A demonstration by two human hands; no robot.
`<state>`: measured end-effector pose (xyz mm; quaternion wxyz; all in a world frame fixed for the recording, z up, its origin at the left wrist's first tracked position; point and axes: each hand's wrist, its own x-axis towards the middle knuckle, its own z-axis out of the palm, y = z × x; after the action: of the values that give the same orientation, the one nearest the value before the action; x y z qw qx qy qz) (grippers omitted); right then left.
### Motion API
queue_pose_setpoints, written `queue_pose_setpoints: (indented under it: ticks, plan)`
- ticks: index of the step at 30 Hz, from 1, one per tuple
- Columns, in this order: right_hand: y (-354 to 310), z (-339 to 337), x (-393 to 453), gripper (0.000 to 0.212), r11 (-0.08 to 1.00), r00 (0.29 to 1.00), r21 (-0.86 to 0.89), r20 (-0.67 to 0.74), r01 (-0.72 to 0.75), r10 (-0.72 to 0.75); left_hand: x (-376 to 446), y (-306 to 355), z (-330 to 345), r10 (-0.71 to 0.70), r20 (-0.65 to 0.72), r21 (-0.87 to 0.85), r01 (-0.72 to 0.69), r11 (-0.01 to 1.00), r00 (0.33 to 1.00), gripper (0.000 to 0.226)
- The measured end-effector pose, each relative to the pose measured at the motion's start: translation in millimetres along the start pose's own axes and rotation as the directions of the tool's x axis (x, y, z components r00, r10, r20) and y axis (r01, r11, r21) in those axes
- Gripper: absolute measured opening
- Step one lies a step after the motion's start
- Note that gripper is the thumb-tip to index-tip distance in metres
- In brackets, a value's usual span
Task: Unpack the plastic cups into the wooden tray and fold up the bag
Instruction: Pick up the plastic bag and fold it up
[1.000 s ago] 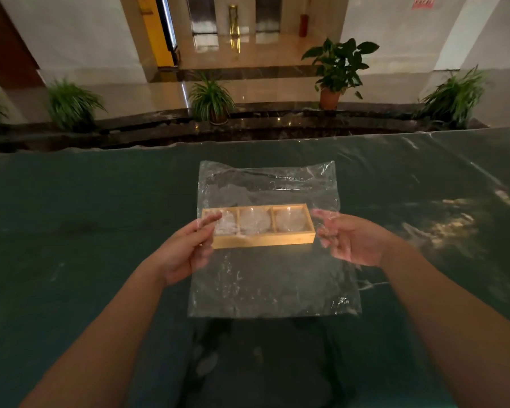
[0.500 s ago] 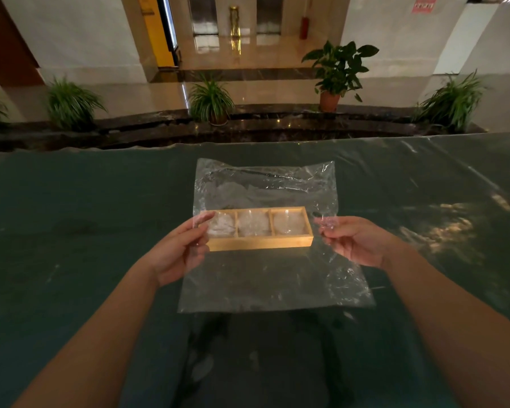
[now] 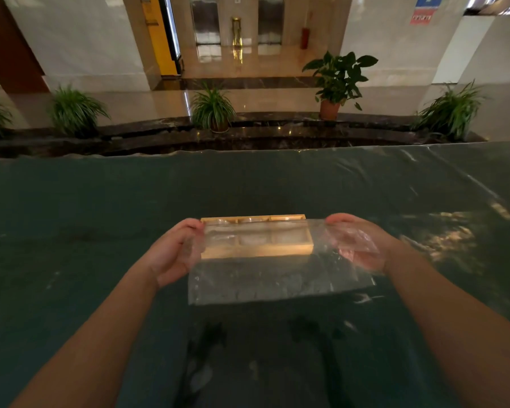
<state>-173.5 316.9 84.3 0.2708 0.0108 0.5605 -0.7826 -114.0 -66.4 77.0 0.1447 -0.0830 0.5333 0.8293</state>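
Observation:
A clear plastic bag (image 3: 277, 281) is held up in front of me, its top edge stretched level between both hands. My left hand (image 3: 174, 251) pinches its upper left corner and my right hand (image 3: 357, 242) pinches its upper right corner, partly seen through the film. Behind the bag a wooden tray (image 3: 253, 219) with three compartments rests on the table, its far rim showing above the bag's edge. Clear plastic cups (image 3: 252, 240) sit in the compartments, blurred through the plastic.
The table has a dark green cover (image 3: 71, 231) under a glossy plastic sheet. Beyond its far edge runs a dark stone ledge with several potted plants (image 3: 336, 81).
The bag lay flat with its far half behind the tray. Both hands have lifted that far edge and brought it toward me, so the bag now hangs in front of the tray.

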Motion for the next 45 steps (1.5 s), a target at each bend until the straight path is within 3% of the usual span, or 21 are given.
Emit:
queue_pose_setpoints:
  ticks: [4, 7, 11, 13, 16, 18, 20, 21, 23, 27, 29, 31, 34, 36, 38, 41, 42, 45]
  plan:
    - [2, -3, 1, 0.019, 0.997, 0.994, -0.024, -0.082, 0.077, -0.079, 0, -2, 7, -0.001, 0.024, -0.045, 0.002, 0.999, 1.000, 0.035]
    - [3, -4, 1, 0.022, 0.995, 0.993, -0.004, -0.060, 0.100, -0.100, 1, -2, 12, 0.008, 0.048, -0.130, -0.002, 0.992, 0.999, 0.024]
    - [3, -4, 2, 0.024, 0.991, 0.995, 0.090, -0.013, 0.095, -0.094, 2, 1, 11, 0.004, 0.074, -0.125, 0.006, 0.992, 0.997, 0.030]
    - [1, -3, 1, 0.025, 0.991, 0.996, 0.102, -0.005, 0.089, -0.089, 4, 1, 8, -0.006, 0.077, -0.088, 0.013, 0.996, 0.997, 0.035]
    - [0, -1, -3, 0.023, 0.985, 0.996, 0.147, 0.013, 0.085, -0.087, 3, -2, 4, 0.013, 0.095, 0.123, -0.024, 0.992, 0.995, 0.050]
    - [-2, 1, -5, 0.026, 0.980, 0.995, 0.174, 0.005, 0.101, -0.103, -2, -1, -4, -0.031, 0.173, 0.177, 0.000, 0.984, 0.984, 0.043]
    - [-8, 0, -8, 0.029, 0.973, 0.990, 0.192, 0.031, 0.129, -0.138, -6, 5, -18, -0.150, 0.386, 0.046, 0.143, 0.989, 0.910, 0.027]
    - [-14, 1, -12, 0.026, 0.971, 0.986, 0.195, 0.065, 0.141, -0.156, -7, 10, -25, -0.196, 0.491, -0.015, 0.233, 0.972, 0.849, 0.031]
    - [-31, 8, -18, 0.013, 0.969, 0.965, 0.211, 0.197, 0.129, -0.171, -4, 21, -32, -0.286, 0.528, 0.026, 0.321, 0.947, 0.800, 0.048]
    - [-73, 34, -11, 0.006, 0.981, 0.889, 0.191, 0.443, 0.031, -0.115, 9, 42, 7, -0.402, 0.399, 0.395, 0.242, 0.886, 0.824, 0.088]
    - [-86, 44, -4, 0.022, 0.982, 0.852, 0.189, 0.513, 0.010, -0.108, 13, 47, 42, -0.416, 0.447, 0.500, 0.165, 0.850, 0.792, 0.106]
    - [-96, 55, -2, 0.021, 0.996, 0.826, 0.063, 0.558, 0.058, -0.083, 14, 46, 73, -0.409, 0.543, 0.506, 0.104, 0.856, 0.733, 0.110]
    - [-113, 77, -4, 0.010, 0.995, 0.778, -0.070, 0.628, 0.069, -0.009, 9, 43, 100, -0.422, 0.629, 0.467, 0.117, 0.877, 0.653, 0.092]
    - [-121, 87, -3, 0.004, 0.988, 0.785, -0.137, 0.618, 0.071, 0.029, 4, 42, 107, -0.438, 0.676, 0.459, 0.126, 0.880, 0.593, 0.056]
    - [-125, 92, 0, 0.015, 0.983, 0.833, -0.172, 0.551, 0.064, 0.042, 2, 40, 109, -0.448, 0.706, 0.475, 0.101, 0.874, 0.548, 0.033]
    - [-121, 98, 8, 0.033, 0.998, 0.888, -0.066, 0.457, -0.014, 0.042, -2, 38, 105, -0.379, 0.699, 0.427, 0.072, 0.901, 0.606, 0.032]
    - [-112, 97, 11, 0.044, 0.999, 0.890, 0.019, 0.455, 0.031, -0.036, -3, 37, 102, -0.346, 0.678, 0.376, 0.099, 0.921, 0.648, 0.033]
    - [-76, 84, 30, 0.098, 0.967, 0.900, 0.255, 0.427, -0.024, -0.090, -4, 36, 86, -0.255, 0.581, 0.194, 0.172, 0.966, 0.773, 0.042]
